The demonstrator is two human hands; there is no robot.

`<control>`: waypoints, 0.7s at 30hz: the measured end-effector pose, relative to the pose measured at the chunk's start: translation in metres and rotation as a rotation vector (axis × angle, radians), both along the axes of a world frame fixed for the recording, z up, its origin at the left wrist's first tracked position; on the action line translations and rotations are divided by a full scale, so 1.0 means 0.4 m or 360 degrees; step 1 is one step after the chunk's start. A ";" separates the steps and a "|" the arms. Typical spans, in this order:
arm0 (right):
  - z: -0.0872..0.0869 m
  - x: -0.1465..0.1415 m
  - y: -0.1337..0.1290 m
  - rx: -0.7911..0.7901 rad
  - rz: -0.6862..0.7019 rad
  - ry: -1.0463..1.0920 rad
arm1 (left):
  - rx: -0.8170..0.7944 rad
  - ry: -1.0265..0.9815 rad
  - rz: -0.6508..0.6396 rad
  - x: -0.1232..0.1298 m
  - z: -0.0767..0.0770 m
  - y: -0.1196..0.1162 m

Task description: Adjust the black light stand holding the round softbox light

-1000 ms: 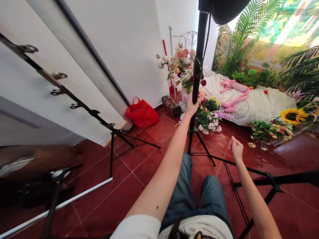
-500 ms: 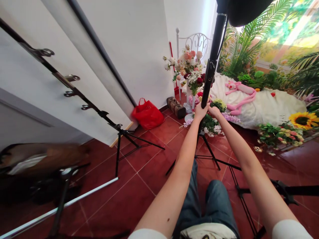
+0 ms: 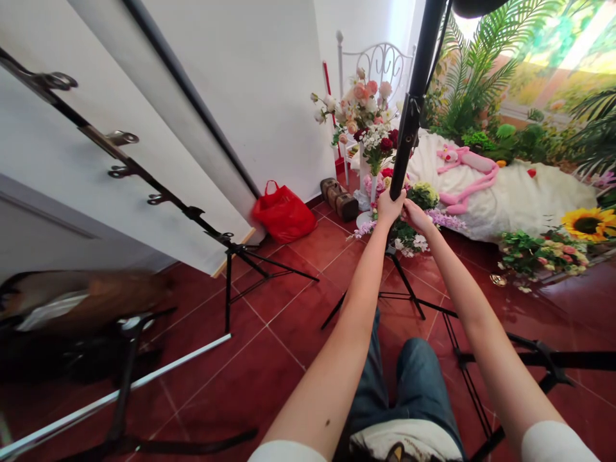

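While the black stand (image 3: 409, 128) is being clasped near the flowers (image 3: 366, 106) by the left hand (image 3: 391, 206), the right hand (image 3: 416, 217) is being held just beside it, its grip too hidden to judge.

Everything here looks like a small photo studio. A black light stand (image 3: 409, 125) rises from red tiles (image 3: 283, 327), a dark lamp head (image 3: 476, 6) partly visible at its top. Left of the stand, a tripod-legged pole with metal hooks (image 3: 144, 176) leans across a tall pale panel (image 3: 216, 212). Right of the stand lies a dressed set: white cloth (image 3: 553, 192), pink plush toy (image 3: 481, 165), palm fronds (image 3: 491, 64), a sunflower (image 3: 588, 223) and a bright garden-scene backdrop (image 3: 548, 70).
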State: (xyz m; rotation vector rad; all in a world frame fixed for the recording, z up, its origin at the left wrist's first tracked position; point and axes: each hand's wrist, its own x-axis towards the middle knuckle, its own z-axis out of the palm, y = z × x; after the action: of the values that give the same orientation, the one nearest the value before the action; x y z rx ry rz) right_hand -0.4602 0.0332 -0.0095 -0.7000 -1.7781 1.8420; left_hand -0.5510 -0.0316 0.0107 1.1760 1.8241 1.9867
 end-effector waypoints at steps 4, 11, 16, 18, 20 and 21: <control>-0.012 0.016 0.012 -0.0168 0.0016 0.0215 | 0.0003 0.0002 0.0014 0.002 -0.003 0.000; 0.013 0.025 0.017 -0.0284 0.0095 0.0229 | 0.0017 -0.0020 -0.0009 0.006 0.000 -0.002; 0.022 0.022 0.027 -0.0184 -0.0377 0.0275 | -0.0013 0.0028 0.0023 0.004 -0.006 0.002; 0.053 0.025 0.040 0.0032 -0.0522 0.0345 | 0.0012 0.0026 0.0021 0.002 -0.013 0.007; 0.111 0.026 0.049 0.0405 -0.0579 0.0468 | 0.0011 0.0022 0.0027 -0.001 -0.019 0.013; 0.148 0.022 0.049 0.0633 -0.0565 0.0520 | 0.0013 0.0024 0.0026 -0.003 -0.021 0.015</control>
State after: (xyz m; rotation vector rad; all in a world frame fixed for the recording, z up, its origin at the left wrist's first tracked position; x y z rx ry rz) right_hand -0.4512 0.0527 0.0498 -0.4869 -1.6119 1.2388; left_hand -0.5522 -0.0255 0.0022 1.1856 1.8402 2.0016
